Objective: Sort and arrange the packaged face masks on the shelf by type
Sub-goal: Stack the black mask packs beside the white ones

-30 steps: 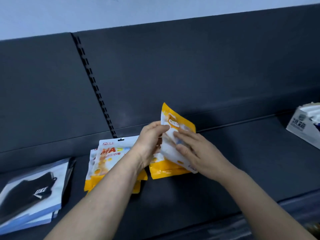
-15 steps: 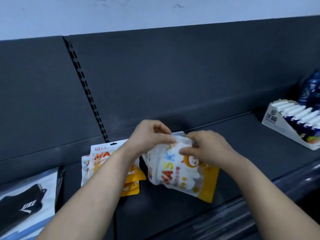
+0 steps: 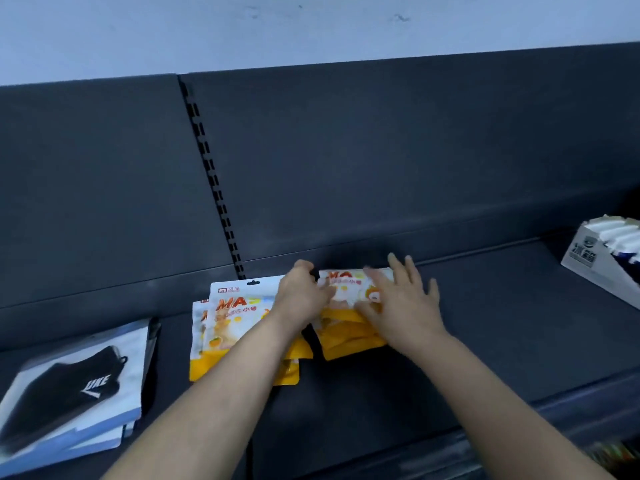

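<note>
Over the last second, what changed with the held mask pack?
The mask pack, upright before, now lies flat on the right orange stack. The right hand has opened over it; the left hand still grips its corner. The left orange stack and black packs are unchanged.

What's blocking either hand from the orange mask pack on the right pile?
Nothing visible. The right hand lies flat on the orange mask pack, fingers spread; the left hand grips its top-left corner.

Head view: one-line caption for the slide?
Left hand grips, right hand presses flat an orange mask pack atop the right pile, beside a matching pile on the dark shelf.
</note>
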`<state>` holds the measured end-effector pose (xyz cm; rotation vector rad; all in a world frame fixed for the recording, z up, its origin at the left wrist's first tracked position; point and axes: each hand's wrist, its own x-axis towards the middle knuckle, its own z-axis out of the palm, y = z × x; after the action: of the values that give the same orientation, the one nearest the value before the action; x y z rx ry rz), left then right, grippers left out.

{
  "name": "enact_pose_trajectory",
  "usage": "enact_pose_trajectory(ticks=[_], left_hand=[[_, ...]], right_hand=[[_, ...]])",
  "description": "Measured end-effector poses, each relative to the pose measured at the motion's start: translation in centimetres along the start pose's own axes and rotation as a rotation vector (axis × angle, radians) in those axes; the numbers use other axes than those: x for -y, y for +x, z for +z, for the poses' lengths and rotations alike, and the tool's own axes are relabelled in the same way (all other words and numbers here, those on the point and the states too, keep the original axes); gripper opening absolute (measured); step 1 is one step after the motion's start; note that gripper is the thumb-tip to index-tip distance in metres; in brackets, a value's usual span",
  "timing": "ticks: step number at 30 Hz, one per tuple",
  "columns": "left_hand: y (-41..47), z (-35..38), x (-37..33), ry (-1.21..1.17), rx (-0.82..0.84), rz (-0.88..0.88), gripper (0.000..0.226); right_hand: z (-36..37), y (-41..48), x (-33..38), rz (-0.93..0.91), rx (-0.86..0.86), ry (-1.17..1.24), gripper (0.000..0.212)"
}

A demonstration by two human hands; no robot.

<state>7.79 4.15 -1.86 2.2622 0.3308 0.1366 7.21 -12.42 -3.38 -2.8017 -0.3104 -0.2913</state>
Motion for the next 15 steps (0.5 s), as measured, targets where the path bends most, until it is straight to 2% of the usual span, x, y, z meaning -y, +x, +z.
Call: enact_pose_trajectory(ticks=[1, 3, 5, 6, 8, 9, 12, 15], left_hand=[[-0.2, -0.7, 0.5, 0.125, -0.024, 0.033, 0.047], [-0.5, -2.8, 2.0, 0.348, -0.118, 0.052, 0.034], [-0.6, -5.4, 4.1, 0.531, -0.207, -0.014, 0.038], [-0.6, -6.6, 5.4, 0.584, -0.203, -0.105, 0.046], [-0.9, -8.2, 8.3, 0.550, -0.103, -0.305, 0.065], [-1.0, -8.5, 9.5, 0.480, -0.032, -0.352, 0.072], [-2.2, -7.7, 10.6, 0.212, 0.028, -0.336, 0.082], [-2.5, -5.3, 9.3, 0.255, -0.009, -0.313, 0.070]], right_hand=[[0.5, 0.0, 0.4, -0.049, 0.060, -0.116, 0.049], [1.0, 0.3, 1.3, -0.074, 0.113, -0.126, 0.043], [1.2, 0.7, 2.3, -0.052, 0.123, -0.045, 0.050], [1.5, 0.9, 2.7, -0.056, 0.146, -0.057, 0.055], [2.2, 1.2, 3.5, -0.090, 0.237, -0.113, 0.061], [2.7, 1.2, 3.7, -0.112, 0.286, -0.149, 0.061], [3.7, 1.1, 3.6, -0.162, 0.330, -0.169, 0.059], [3.6, 1.1, 2.6, -0.140, 0.335, -0.125, 0.060]])
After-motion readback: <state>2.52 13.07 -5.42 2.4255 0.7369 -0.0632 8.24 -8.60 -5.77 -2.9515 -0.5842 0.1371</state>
